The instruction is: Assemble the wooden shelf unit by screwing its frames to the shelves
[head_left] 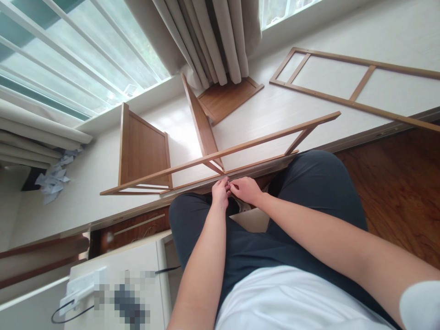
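Note:
My left hand [221,191] and my right hand [246,189] meet over my lap, fingertips close together. Both have curled fingers, and whatever lies between them is too small or hidden to make out. Just beyond them, a partly assembled wooden shelf [144,149] rests along the front of a white ledge. Its side frame [192,163] runs lengthwise near my knees, and two panels rise from it toward the window. A loose wooden board [230,98] lies behind, by the curtain. To the right, a ladder-like wooden frame [362,83] lies flat on the ledge.
Long beige curtains [223,41] hang to the ledge [247,130] beside a barred window. Crumpled white paper [55,181] lies at the left. Near my left elbow stands a white cabinet [151,256] bearing a power strip [84,286] and cables. Brown wooden floor [402,178] shows at right.

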The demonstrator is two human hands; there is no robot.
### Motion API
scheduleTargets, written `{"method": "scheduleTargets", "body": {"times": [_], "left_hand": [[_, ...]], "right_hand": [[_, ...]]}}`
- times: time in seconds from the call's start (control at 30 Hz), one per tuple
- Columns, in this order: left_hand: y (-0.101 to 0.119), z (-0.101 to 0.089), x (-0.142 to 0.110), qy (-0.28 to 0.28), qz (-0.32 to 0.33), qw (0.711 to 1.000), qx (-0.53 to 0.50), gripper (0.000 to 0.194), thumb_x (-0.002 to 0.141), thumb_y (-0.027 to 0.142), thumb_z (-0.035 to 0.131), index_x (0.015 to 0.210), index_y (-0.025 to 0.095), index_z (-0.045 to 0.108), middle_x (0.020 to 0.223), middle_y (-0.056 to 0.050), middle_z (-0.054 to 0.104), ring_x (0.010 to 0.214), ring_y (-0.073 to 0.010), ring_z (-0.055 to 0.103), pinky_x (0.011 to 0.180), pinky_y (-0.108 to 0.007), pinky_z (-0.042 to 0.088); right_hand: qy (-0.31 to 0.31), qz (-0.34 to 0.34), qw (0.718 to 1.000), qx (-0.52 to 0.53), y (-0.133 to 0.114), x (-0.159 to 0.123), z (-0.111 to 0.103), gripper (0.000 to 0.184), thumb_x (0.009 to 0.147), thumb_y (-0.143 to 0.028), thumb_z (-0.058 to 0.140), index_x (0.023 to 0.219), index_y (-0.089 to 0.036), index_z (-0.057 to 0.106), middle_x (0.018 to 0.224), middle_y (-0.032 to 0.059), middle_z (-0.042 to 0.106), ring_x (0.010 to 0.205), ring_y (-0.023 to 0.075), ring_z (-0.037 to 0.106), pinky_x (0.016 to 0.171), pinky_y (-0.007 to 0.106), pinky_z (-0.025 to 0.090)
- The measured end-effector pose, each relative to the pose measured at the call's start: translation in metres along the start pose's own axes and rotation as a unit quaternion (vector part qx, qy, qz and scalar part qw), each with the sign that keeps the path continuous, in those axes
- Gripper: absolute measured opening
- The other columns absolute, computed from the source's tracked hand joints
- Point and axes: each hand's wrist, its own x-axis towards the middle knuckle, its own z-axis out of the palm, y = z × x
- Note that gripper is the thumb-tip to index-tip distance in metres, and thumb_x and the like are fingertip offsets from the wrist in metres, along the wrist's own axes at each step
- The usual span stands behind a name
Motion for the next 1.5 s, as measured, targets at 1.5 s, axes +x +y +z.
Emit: {"method": "scheduleTargets", "body": {"times": [1.5], "left_hand": [[-0.0018,-0.0026,0.0016,-0.007,0.002,1.000,0.013,0.036,0.064,0.038,0.087,0.086,0.016,0.068,0.068,0.003,0.059,0.052,-0.0070,0.052,0.052,-0.021,0.034]], "right_hand": [[0.001,0.016,1.000,-0.021,-0.0010,-0.0014,-0.0016,0.036,0.099,-0.036,0.045,0.097,-0.023,0.078,0.097,0.0071,0.078,0.088,0.0200,0.070,0.077,0.026,0.045]]}}
